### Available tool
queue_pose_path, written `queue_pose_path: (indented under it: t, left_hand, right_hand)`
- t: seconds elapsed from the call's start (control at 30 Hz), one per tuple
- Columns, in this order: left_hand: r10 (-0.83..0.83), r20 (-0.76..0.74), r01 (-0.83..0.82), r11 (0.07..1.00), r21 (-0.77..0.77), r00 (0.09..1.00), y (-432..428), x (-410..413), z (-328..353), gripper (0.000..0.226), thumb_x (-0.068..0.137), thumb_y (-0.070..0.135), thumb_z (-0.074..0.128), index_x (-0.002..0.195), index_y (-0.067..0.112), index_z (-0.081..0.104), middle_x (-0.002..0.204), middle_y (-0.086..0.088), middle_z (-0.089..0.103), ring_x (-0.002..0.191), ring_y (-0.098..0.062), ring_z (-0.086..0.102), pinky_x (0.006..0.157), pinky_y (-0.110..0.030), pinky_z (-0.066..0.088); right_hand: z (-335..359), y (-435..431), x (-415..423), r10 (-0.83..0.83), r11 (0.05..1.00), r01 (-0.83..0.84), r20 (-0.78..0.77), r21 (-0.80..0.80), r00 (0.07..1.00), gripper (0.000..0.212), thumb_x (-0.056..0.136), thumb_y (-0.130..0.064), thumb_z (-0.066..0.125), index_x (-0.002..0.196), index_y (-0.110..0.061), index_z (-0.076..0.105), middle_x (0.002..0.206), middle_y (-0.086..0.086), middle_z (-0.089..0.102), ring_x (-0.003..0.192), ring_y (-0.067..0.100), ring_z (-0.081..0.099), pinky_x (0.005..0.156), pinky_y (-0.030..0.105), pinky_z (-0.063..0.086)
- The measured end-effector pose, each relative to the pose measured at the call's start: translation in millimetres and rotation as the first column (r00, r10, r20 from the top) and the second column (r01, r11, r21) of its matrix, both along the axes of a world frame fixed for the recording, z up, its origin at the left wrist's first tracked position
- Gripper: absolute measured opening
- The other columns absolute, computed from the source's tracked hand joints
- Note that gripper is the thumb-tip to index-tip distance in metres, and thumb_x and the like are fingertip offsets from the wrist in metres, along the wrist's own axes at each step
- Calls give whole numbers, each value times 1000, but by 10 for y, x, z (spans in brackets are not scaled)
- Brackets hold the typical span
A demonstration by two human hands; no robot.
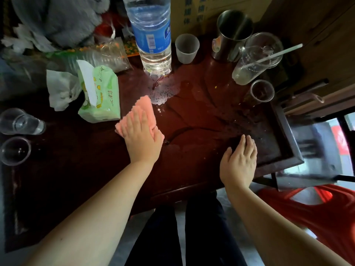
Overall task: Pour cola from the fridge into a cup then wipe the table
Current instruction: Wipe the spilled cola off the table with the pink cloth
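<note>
My left hand (141,135) presses flat, fingers straight, on a folded pink cloth (143,106) lying on the dark red table (201,120). Wet streaks and a small puddle (163,93) shine on the tabletop beyond the cloth. My right hand (240,160) rests flat on the table near its right front corner, holding nothing. A clear cup with dark cola (260,93) stands at the right side of the table.
A big water bottle (153,35) stands at the back centre. Nearby are a small plastic cup (186,48), a steel tumbler (231,33), a tipped cup with a straw (255,58), a green tissue pack (99,93), and two clear cups (19,121) at the left. An orange bag (317,212) lies on the floor.
</note>
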State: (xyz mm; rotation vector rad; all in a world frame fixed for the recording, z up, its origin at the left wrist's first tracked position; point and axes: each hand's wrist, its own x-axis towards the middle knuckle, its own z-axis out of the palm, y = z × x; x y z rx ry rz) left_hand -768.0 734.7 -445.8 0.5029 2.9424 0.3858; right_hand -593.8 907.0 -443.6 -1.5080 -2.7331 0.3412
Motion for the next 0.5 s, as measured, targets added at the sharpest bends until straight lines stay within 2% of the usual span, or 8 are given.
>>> queue_pose_path:
  t: [0.1, 0.33, 0.5]
  left_hand:
    - [-59, 2, 59, 997, -44, 998, 47, -89, 4, 69, 86, 22, 49, 149, 5, 26, 157, -19, 19, 145, -33, 15, 119, -48, 5]
    - [-223, -11, 219, 965, -147, 975, 115, -330, -5, 71, 81, 28, 32, 150, 11, 26, 157, -13, 23, 144, -34, 17, 117, -52, 8]
    - [-296, -11, 294, 952, -89, 955, 69, -291, 6, 72, 78, 27, 26, 149, 12, 32, 155, -10, 29, 143, -32, 20, 117, -52, 8]
  right_hand:
    - [13, 5, -7, -4, 1000, 4, 3, -3, 1000, 57, 96, -25, 37, 146, -2, 24, 153, 15, 25, 142, 26, 18, 118, 37, 14]
    - [19, 6, -9, -21, 1000, 20, -24, -19, 1000, 56, 95, -24, 37, 146, -4, 26, 153, 12, 27, 142, 24, 17, 118, 37, 16]
    - [19, 5, -4, -17, 1000, 17, -3, -26, 1000, 56, 96, -26, 34, 147, -5, 23, 154, 10, 24, 143, 23, 15, 118, 37, 15]
